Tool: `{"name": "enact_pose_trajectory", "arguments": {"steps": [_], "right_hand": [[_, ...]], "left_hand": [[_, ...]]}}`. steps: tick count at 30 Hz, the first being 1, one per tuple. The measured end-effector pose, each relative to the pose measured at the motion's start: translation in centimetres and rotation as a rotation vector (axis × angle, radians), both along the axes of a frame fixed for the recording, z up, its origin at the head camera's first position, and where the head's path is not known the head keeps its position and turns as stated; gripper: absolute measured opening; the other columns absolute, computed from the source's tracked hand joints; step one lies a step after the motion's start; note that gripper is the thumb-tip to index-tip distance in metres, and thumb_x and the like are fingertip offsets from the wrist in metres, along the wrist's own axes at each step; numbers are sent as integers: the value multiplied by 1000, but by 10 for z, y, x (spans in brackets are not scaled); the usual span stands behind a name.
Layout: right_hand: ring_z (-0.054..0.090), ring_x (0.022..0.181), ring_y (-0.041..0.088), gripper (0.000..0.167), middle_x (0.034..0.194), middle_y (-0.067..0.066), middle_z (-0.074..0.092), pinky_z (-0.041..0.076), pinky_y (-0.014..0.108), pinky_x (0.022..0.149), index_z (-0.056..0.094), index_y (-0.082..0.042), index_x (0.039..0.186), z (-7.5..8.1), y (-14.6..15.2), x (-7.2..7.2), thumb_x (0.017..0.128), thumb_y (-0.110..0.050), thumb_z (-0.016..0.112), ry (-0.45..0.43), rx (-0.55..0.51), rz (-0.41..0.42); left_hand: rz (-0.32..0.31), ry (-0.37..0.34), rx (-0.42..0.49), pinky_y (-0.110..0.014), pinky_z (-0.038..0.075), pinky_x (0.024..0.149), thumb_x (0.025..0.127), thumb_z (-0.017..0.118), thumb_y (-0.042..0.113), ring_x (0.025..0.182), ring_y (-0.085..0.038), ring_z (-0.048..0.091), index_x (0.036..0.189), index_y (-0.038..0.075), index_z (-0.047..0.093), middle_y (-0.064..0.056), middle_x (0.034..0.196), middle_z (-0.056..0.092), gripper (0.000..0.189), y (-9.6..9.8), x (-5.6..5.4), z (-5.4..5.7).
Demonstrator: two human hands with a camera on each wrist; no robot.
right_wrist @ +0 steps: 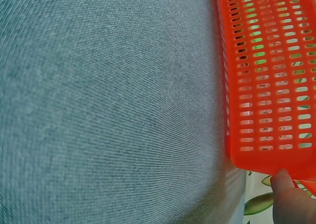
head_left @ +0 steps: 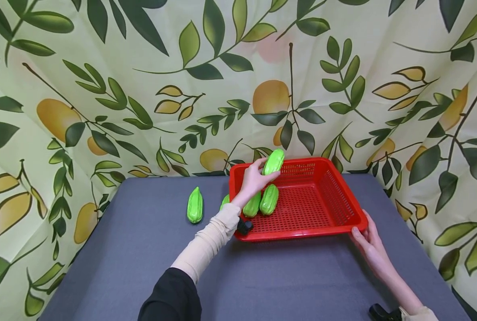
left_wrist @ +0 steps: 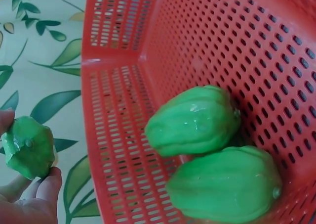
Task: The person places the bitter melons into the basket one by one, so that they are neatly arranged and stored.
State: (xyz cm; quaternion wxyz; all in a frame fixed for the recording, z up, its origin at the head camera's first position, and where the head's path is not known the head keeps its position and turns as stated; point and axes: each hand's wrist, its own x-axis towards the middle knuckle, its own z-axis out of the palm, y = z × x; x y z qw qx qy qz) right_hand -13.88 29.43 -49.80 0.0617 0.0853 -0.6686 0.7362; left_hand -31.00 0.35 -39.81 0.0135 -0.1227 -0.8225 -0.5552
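1. L hand (head_left: 256, 179) – at basket's 10 o'clock in head view, fingers clamped on a green ribbed fruit (head_left: 274, 161), thumb one side, fingers other. Fruit is over the far-L rim area; L wrist view shows its end-on ribbed face, w/ a gap btwn it and the basket wall.
2. R hand (head_left: 370, 240) – at basket's 4 o'clock, thumb & fingers clamped on the near-R corner of the red basket (head_left: 280, 234). R wrist cam shows thumb on the corner plus slotted outer wall, green glimpsed thru the slots; other fingers hidden there.
3. Basket on grey bench (head_left: 142, 254). Two green fruits (head_left: 269, 199) inside, side by side at 9 o'clock; L wrist cam gives their stem ends, too small in head view.
4. Head view only: lone green fruit (head_left: 195, 206) on bench, well out at basket's 9 o'clock; btwn them a part-hidden green fruit (head_left: 224, 201), mostly behind L forearm.
5. Leaf-print cloth (head_left: 114, 80) at bench's 12.
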Motion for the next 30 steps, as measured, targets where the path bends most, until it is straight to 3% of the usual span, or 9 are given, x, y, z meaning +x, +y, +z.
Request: {"name": "enact_pose_trajectory", "arguments": {"steps": [19, 30], "right_hand": [[46, 116, -13, 69, 141, -13, 31, 45, 6, 87, -9, -8, 151, -1, 3, 1, 101, -7, 37, -3, -5, 2], [47, 115, -13, 68, 137, -17, 35, 46, 7, 86, -7, -8, 152, -1, 1, 0, 100, -6, 37, 9, 28, -3]], "left_hand": [[-60, -23, -38, -28, 54, 85, 79, 76, 23, 112, -23, 63, 133, 7, 53, -12, 125, 61, 60, 18, -11, -16], [-148, -1, -188, -24, 53, 83, 79, 77, 27, 112, -21, 63, 131, 9, 55, -9, 125, 63, 59, 26, -17, -26]]}}
